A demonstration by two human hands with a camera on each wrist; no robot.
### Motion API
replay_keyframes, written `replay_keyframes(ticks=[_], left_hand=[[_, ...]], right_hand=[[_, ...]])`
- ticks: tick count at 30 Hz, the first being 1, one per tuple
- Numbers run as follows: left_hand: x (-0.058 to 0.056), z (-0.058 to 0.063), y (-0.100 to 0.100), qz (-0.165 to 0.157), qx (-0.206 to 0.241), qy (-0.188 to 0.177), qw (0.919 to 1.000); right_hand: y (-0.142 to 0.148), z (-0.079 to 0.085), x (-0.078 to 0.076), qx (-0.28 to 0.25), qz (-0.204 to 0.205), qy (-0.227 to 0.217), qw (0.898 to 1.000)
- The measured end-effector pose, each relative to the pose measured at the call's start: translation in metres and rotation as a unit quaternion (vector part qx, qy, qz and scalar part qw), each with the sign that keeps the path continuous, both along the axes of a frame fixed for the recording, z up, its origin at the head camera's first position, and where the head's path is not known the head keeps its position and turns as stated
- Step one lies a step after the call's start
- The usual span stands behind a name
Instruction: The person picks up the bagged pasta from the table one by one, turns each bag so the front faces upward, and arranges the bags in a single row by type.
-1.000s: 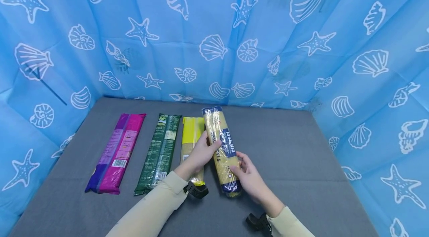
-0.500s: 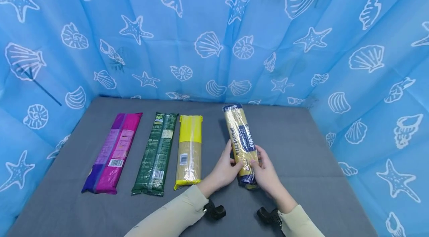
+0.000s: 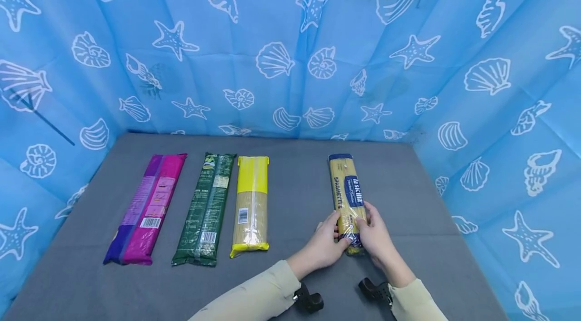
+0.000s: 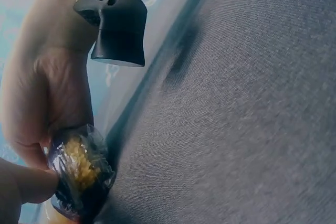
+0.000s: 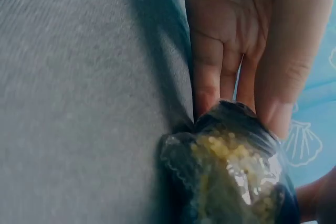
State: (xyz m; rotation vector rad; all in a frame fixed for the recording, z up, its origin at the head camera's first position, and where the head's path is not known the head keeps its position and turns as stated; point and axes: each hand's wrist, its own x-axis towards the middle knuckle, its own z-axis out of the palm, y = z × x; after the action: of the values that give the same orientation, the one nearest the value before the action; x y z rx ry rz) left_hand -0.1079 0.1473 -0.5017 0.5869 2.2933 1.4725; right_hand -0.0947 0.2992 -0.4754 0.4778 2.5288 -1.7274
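Note:
A blue and yellow pack of spaghetti (image 3: 347, 185) lies on the grey table, right of the middle, its label facing up. Both hands are at its near end. My left hand (image 3: 320, 245) holds the left side, thumb over the blue band. On the right side my right hand (image 3: 379, 238) grips the pack, thumb on top and fingers along the edge. In the left wrist view, the clear wrapped end of the spaghetti pack (image 4: 81, 169) shows strand tips. The right wrist view shows the same pack end (image 5: 236, 171) against the fingers and thumb.
Left of the hands lie three more packs: a yellow spaghetti pack (image 3: 251, 205), a dark green spaghetti pack (image 3: 206, 210) and a pink and purple pack (image 3: 147, 210). A blue curtain (image 3: 272, 34) with shell prints stands behind the grey table (image 3: 299, 175).
Both hands have carried the blue and yellow spaghetti pack to the right, away from the yellow pack, straightened it and lowered it onto the table. The other packs stay put.

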Motion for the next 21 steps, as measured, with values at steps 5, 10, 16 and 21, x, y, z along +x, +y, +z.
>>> replay_keyframes(ticks=[5, 10, 16, 21], left_hand=[[0.007, -0.006, 0.001, -0.012, -0.025, 0.029, 0.9992], [0.014, -0.012, 0.007, -0.001, -0.061, 0.077, 0.9952], [0.008, -0.010, 0.014, 0.003, -0.106, 0.119, 0.9872], [-0.013, -0.005, 0.027, -0.015, -0.168, 0.149, 0.9745]], right_hand=[[0.006, -0.003, 0.008, 0.122, 0.046, 0.024, 0.991], [0.010, -0.003, 0.021, 0.211, 0.086, 0.030, 0.973], [0.014, -0.006, 0.021, 0.214, 0.082, 0.026, 0.973], [0.025, -0.008, 0.007, 0.226, 0.064, 0.012, 0.972]])
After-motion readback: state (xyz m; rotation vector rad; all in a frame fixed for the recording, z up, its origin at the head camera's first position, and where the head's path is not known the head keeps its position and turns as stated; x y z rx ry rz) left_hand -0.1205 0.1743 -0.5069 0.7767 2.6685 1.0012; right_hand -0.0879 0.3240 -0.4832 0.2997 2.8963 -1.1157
